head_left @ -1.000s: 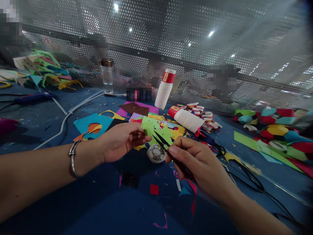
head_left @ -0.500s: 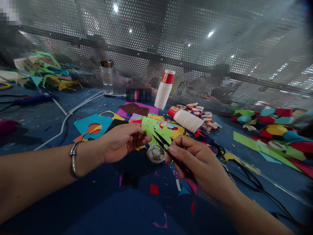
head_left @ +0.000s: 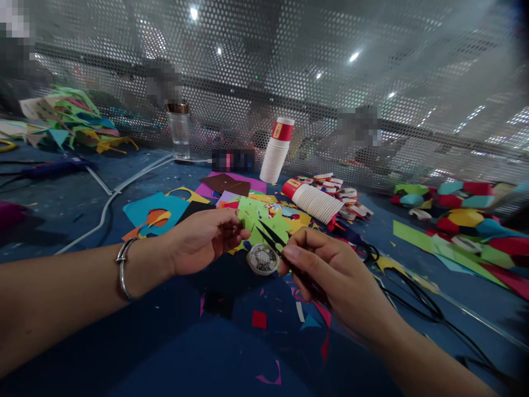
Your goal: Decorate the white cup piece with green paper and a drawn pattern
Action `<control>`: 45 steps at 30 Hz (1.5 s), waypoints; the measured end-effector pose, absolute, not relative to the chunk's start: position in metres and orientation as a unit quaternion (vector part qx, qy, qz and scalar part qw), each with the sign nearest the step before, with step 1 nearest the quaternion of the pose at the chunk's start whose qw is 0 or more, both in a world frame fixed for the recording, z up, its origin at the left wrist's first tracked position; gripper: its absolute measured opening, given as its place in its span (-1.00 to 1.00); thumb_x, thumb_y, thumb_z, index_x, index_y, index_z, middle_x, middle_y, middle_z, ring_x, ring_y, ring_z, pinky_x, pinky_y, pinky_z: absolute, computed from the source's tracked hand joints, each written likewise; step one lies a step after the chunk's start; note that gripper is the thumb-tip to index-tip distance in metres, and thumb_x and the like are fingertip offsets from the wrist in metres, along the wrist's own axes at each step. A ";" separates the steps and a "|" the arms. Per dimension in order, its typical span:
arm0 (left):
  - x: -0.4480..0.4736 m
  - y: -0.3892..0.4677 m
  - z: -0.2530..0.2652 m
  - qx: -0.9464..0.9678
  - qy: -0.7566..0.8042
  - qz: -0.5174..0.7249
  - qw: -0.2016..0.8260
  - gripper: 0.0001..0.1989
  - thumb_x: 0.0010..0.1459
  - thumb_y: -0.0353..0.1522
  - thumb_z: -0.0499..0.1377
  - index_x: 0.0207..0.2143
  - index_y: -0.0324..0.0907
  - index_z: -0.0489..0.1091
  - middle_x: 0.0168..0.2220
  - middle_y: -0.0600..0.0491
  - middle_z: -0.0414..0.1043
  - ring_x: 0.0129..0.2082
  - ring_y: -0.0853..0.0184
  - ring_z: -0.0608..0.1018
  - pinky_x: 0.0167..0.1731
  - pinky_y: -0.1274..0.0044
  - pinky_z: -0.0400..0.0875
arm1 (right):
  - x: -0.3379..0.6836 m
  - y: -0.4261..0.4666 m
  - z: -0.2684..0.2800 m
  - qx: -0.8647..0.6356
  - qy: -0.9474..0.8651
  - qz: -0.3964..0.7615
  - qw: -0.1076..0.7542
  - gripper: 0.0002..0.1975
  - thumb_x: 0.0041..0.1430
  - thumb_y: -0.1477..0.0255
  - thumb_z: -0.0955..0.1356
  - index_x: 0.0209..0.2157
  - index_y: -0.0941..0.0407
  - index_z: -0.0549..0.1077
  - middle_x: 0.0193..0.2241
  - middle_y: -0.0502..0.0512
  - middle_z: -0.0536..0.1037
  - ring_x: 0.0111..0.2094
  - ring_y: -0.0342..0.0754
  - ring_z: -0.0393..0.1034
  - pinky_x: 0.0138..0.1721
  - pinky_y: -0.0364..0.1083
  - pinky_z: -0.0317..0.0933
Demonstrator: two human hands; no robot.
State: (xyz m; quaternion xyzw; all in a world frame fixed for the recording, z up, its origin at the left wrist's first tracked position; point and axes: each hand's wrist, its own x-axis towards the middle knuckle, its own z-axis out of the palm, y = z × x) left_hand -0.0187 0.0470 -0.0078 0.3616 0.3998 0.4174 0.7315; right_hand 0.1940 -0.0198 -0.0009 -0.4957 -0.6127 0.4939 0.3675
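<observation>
My left hand [head_left: 209, 238], with a silver bangle at the wrist, pinches the edge of a piece of green paper [head_left: 247, 219] between thumb and fingers. Dark pointed scissors [head_left: 270, 238] are gripped in my right hand [head_left: 326, 275], their blades slightly apart and their tips close to the green paper. Just under the blades is a round pale disc [head_left: 263, 259] with a dark printed pattern; I cannot tell whether it touches the table. My right fingers hide the scissors' handles.
Coloured paper sheets [head_left: 159, 209] and scraps [head_left: 259, 319] lie around. Behind stand a stack of paper cups [head_left: 275, 157] and a glass bottle [head_left: 179, 135]; another cup stack [head_left: 316, 201] lies tipped over. Black cable [head_left: 417, 303] and paper balls [head_left: 467, 220] are at right, a blue tool [head_left: 55, 166] at left.
The view has shifted very slightly. Both hands, the scissors and the green paper keep almost the same position.
</observation>
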 end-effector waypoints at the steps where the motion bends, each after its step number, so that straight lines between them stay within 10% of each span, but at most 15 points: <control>1: -0.018 0.047 -0.007 0.355 0.406 0.417 0.732 -0.76 0.16 -0.58 0.08 -0.54 -0.25 0.37 -0.55 0.12 0.41 -0.55 0.53 0.51 -0.51 0.72 0.43 | 0.194 -0.020 -0.001 -0.495 -0.613 0.495 0.368 -0.69 0.31 0.14 0.36 -0.35 0.10 0.43 -0.51 -0.06 0.50 -0.67 -0.31 0.19 -0.61 -0.26 0.02; 28: -0.014 0.037 -0.007 0.458 0.318 0.405 0.725 -0.92 0.11 -0.55 0.18 -0.35 -0.24 0.42 -0.42 0.10 0.50 -0.45 0.50 0.54 -0.38 0.67 0.43 | 0.190 -0.022 0.001 -0.495 -0.600 0.505 0.376 -0.70 0.29 0.15 0.38 -0.35 0.11 0.42 -0.46 -0.01 0.53 -0.66 -0.29 0.17 -0.62 -0.22 0.00; 45: -0.011 0.023 -0.006 0.507 0.290 0.421 0.694 -0.68 0.07 -0.55 0.25 -0.19 -0.14 0.23 -0.42 0.13 0.55 -0.43 0.39 0.62 -0.31 0.55 0.49 | 0.182 -0.025 0.003 -0.458 -0.546 0.585 0.386 -0.60 0.32 0.11 0.35 -0.46 0.12 0.35 -0.63 -0.13 0.30 -0.70 -0.32 -0.02 -0.69 -0.22 -0.19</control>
